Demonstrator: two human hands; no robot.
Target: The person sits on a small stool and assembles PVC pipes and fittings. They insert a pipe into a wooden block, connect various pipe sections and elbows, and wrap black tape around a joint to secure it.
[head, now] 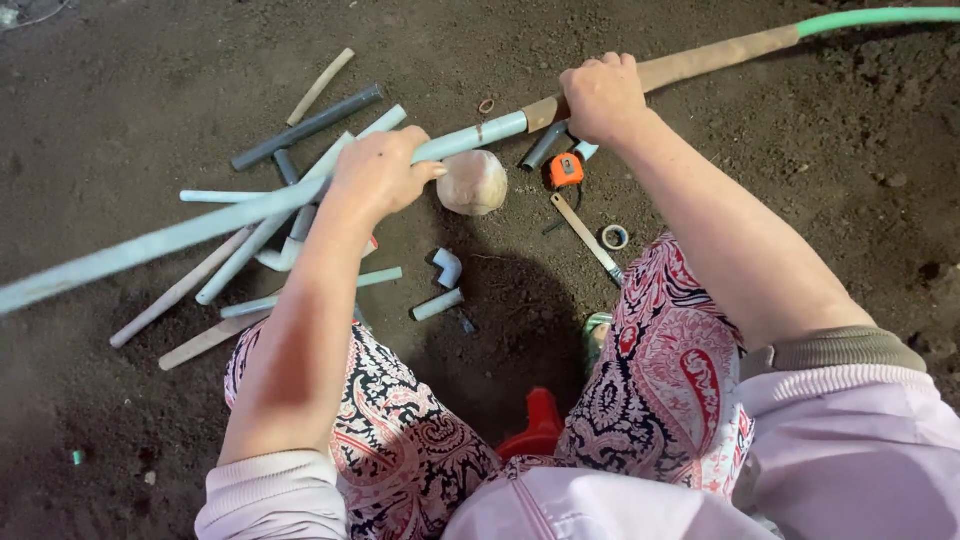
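I have the long pipe [250,212] held level over the dirt [120,90], left hand [378,172] wrapped around the pale section, right hand [601,98] fisted on the brown joint. It looks light and stiff, probably whippy at the ends, so gripping near the joint steadies it.

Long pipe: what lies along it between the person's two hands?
In the head view, between the left hand and right hand, the long pipe shows its pale blue end meeting a brown section; nothing else sits on it.
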